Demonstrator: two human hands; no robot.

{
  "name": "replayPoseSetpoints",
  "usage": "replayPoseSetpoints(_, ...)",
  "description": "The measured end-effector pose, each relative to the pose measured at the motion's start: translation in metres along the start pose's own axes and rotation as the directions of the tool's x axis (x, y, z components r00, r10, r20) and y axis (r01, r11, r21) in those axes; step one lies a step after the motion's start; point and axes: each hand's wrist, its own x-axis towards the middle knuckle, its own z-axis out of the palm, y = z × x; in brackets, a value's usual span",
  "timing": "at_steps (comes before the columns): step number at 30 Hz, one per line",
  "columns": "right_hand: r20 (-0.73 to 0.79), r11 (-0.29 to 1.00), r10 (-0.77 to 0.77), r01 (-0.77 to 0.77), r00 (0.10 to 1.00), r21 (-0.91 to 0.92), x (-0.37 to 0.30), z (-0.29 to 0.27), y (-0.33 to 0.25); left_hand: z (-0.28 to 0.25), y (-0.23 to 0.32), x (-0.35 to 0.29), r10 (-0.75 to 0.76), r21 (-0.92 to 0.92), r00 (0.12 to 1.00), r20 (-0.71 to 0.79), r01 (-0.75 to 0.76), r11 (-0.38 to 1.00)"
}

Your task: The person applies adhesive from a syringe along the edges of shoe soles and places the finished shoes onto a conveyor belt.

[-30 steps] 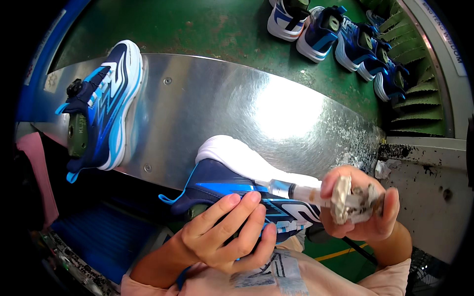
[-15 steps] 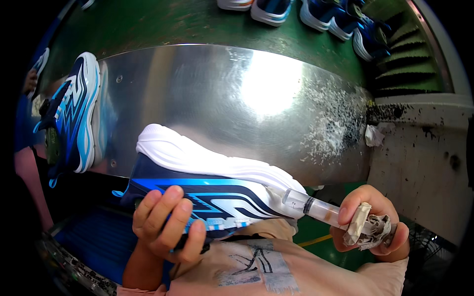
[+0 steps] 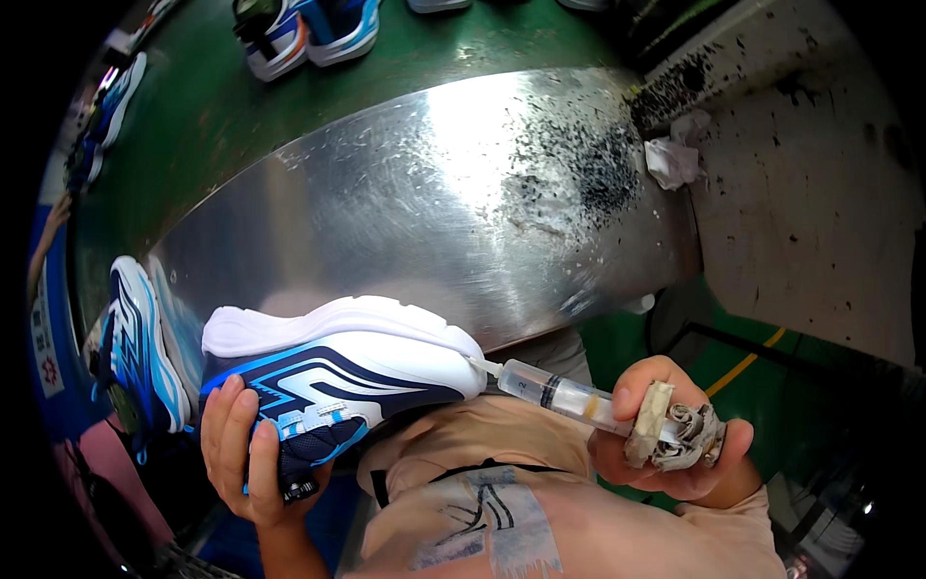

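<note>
My left hand (image 3: 241, 449) grips a blue, navy and white running shoe (image 3: 357, 381) by its upper. The shoe lies on its side, its thick white sole turned up and away from me. In my right hand (image 3: 666, 429) is a clear plastic syringe (image 3: 555, 388), with wadded, pale wrapping around its plunger end. The syringe's narrow tip points left and meets the shoe's white end, near the seam between sole and upper. Whether any fluid comes out is too small to tell.
A metal plate (image 3: 318, 212) covers the near part of a green bench (image 3: 193, 125). Another blue shoe (image 3: 145, 343) rests at its left edge. More shoes (image 3: 309, 34) stand at the back. Crumpled white paper (image 3: 672, 159) sits by the right-hand panel. Another person's hand (image 3: 60, 209) shows far left.
My view has turned. The shoe and syringe now appear further left, and the shoe is tilted differently. The syringe tip has shifted from the shoe's side to its rounded end.
</note>
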Motion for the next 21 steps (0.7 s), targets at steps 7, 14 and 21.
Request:
replayPoseSetpoints(7, 0.055, 0.979, -0.182, 0.176, 0.982, 0.103, 0.001, 0.004, 0.016, -0.003, -0.002, 0.015, -0.024, -0.027, 0.999, 0.049, 0.025, 0.999)
replayPoseSetpoints(14, -0.056, 0.965, -0.201, 0.188, 0.978, -0.183, -0.012, 0.009, 0.024, -0.003, -0.006, 0.033, -0.079, -0.056, 0.992, 0.099, 0.085, 0.995)
replayPoseSetpoints(21, 0.101, 0.915, -0.195, 0.218, 0.976, -0.34, 0.005, -0.001, 0.025, 0.002, -0.015, 0.06, -0.086, -0.152, 0.983, 0.164, 0.112, 0.982)
